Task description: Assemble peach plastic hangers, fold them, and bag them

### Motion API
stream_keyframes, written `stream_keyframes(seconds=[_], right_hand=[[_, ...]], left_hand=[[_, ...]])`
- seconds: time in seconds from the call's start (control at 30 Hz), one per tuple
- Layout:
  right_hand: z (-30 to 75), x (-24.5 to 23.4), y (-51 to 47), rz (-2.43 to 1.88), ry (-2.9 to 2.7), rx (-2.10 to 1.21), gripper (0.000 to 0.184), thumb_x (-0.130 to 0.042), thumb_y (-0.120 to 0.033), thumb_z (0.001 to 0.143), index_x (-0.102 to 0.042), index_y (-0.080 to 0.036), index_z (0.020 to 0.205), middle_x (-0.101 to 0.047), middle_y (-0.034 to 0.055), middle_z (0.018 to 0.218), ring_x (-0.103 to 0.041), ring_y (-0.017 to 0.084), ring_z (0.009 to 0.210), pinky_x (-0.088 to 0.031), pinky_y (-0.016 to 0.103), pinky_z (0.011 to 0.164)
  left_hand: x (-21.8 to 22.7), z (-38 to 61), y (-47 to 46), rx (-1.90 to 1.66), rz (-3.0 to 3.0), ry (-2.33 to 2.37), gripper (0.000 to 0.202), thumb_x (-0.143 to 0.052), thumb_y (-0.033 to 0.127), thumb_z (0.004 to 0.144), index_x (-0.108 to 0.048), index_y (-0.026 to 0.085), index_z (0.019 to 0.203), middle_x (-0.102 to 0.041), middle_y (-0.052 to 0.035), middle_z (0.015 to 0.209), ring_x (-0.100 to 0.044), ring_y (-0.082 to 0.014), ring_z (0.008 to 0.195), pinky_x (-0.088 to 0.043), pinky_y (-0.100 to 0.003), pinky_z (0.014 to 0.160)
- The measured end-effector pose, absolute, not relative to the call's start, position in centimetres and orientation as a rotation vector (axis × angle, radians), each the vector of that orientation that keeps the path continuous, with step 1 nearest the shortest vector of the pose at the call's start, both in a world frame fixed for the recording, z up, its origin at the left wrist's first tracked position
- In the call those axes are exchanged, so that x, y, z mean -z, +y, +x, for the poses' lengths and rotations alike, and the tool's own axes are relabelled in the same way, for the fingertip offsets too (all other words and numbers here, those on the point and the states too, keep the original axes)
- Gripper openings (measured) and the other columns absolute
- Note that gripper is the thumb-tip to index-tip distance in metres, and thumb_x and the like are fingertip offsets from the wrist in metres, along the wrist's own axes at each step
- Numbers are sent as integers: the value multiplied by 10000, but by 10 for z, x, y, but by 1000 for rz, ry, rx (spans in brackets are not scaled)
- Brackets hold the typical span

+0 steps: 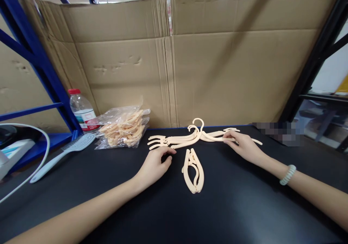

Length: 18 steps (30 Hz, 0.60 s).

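Several cream plastic clothes hangers (187, 139) lie unfolded and overlapping at the back of the black table, their hooks toward the cardboard. My right hand (243, 146) pinches the right arm of the front hanger between thumb and fingers. Beside the left ends of the hangers is my left hand (157, 164), its thumb and forefinger apart and nothing between them. Whether its fingertips touch the front hanger's left end, I cannot tell. A folded cream hanger (200, 173) lies between my hands, closer to me, its arms drawn together.
A clear plastic bag (125, 128) of folded hangers lies at the back left. Next to it stand a red-capped bottle (84, 111) and a pale blue hairbrush (65, 155) lying flat. A white cable (46, 157) curves at far left. Cardboard (231, 66) walls off the back.
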State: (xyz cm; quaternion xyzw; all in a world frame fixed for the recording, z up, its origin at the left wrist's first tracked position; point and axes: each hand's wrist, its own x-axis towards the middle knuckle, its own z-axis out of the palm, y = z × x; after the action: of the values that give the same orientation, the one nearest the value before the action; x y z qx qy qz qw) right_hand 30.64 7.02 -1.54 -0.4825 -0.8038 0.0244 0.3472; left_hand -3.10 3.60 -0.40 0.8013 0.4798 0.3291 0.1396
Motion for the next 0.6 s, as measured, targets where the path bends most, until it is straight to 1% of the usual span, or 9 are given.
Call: stream_keyframes(seconds=[0.13,0.23,0.33,0.43,0.53,0.6], right_hand=[[306,16,69,-1275,-1972,-14,125,-499,-322,887,-564,-217,904,-682,54,905,-660,231,826,-508,353,715],[306,16,68,-1297,-1869,8,156,-510,-341,884,-573,-213,947,-687,70,961,-668,247,865,-519,381,751],[304,15,65,-1268,-1817,-28,186,-505,-345,892,-583,-206,989,-689,81,981,-671,250,887,-526,390,784],[300,12,62,-1254,-1813,-35,202,-490,-338,901,-595,-205,1011,-688,87,990,-670,247,879,-532,385,771],[296,10,58,-1250,-1846,18,192,-472,-317,909,-606,-211,998,-684,78,979,-664,240,870,-529,380,759],[294,9,56,-1229,-1874,51,186,-465,-309,914,-610,-215,981,-682,72,965,-660,235,872,-525,377,768]], left_hand=[[6,-31,36,-991,2172,1367,281,-517,175,761,-674,180,994,-710,-56,1054,-651,-226,986,-502,-412,920],[9,-32,39,-1018,2060,1332,321,-527,215,762,-658,160,1050,-690,-74,1118,-636,-229,1048,-484,-426,966],[10,-32,42,-1064,1943,1309,326,-548,231,751,-649,153,1051,-683,-88,1135,-624,-235,1082,-466,-444,995],[11,-32,44,-1116,1837,1274,355,-573,243,736,-613,152,1076,-663,-108,1166,-627,-239,1077,-467,-459,992],[11,-32,44,-1158,1759,1269,425,-578,260,734,-536,146,1141,-613,-143,1227,-638,-238,1051,-485,-456,965],[11,-31,44,-1184,1737,1256,429,-575,271,747,-498,162,1154,-598,-144,1235,-646,-232,1029,-494,-446,949]])
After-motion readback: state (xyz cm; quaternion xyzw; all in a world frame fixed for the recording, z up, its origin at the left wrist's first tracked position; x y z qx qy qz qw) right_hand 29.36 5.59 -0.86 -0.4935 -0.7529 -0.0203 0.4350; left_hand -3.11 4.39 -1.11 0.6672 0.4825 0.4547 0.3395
